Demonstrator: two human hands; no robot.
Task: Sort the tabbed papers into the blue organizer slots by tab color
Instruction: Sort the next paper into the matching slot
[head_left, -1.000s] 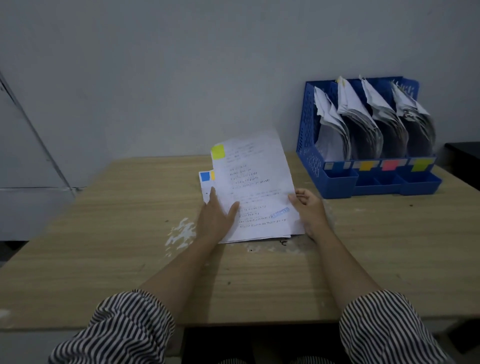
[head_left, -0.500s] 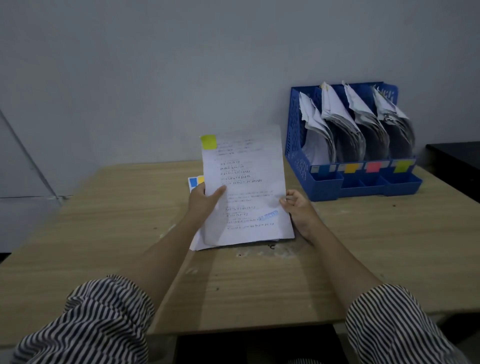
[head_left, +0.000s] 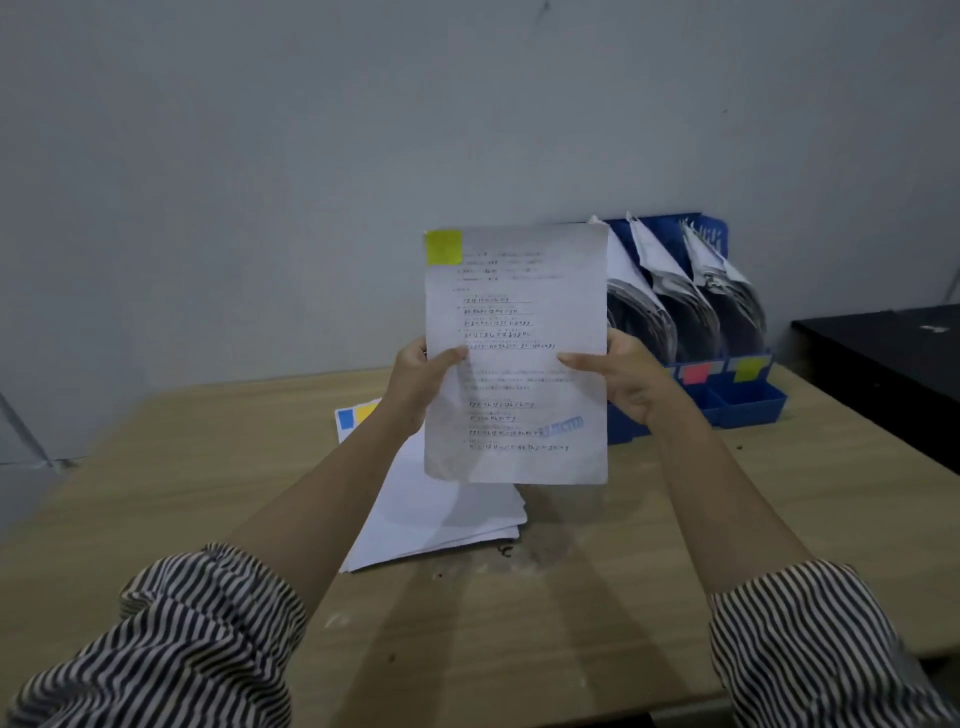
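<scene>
Two hands hold one sheet upright, lime tab at its 11 o'clock corner.

Left hand (head_left: 423, 382) and right hand (head_left: 631, 382) pinch the sheet (head_left: 517, 358) by its side edges, thumbs on its face, above the table (head_left: 208, 467) and in front of the organizer (head_left: 748, 405). Its tab (head_left: 443, 248) looks lime, matching the label (head_left: 748, 368) on the slot at about 3 o'clock from the sheet, beside the pink label (head_left: 696, 373). My advice: check the color, carry the sheet toward 3 o'clock, keep it taut and vertical, and feed its bottom edge behind the papers already there. The unsorted stack (head_left: 441, 514) lies flat at 6 o'clock, with blue and yellow tabs showing.
</scene>
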